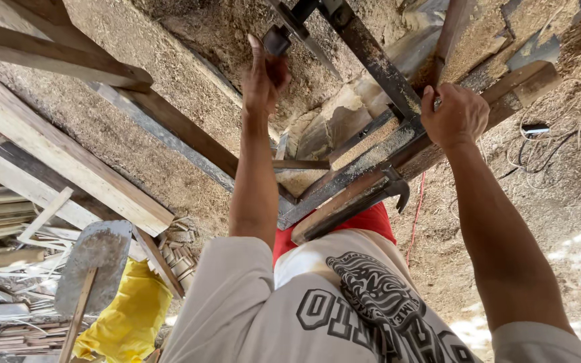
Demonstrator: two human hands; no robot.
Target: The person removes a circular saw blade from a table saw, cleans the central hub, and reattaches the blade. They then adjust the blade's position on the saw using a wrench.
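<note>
Head view: the left hand (265, 77) is closed around a dark metal knob (278, 40) at the end of a black steel bar (371, 60), arm stretched out ahead. The right hand (453, 115) is curled shut over something small and pale at the edge of a sawdust-covered steel frame (344, 176); what it grips is hidden by the fingers. A claw hammer (364, 199) lies along the frame's near rail, its head just below the right wrist. Sawdust coats the ground. To the left lie long wooden planks (68, 158), a shovel (95, 265) and a yellow bag (129, 319). Cables (539, 144) trail at the right.
</note>
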